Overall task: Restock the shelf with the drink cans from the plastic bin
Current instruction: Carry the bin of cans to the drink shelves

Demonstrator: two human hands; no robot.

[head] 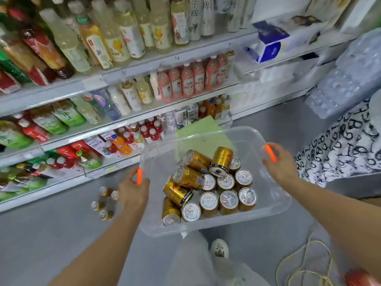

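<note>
In the aisle by the shelf [123, 118] | left hand [133, 189] and right hand [281, 165] curl round the bin [274, 205] handles | cans [208, 186] mostly inside, four cans on the floor [105, 202] | shelving barely begun

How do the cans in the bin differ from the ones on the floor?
The cans in the bin are many, some upright, some tipped on their sides; the cans on the floor are few and all upright. The first lot sits in the clear plastic bin; the second stands loose on the floor. Both are gold with silver tops.
</note>
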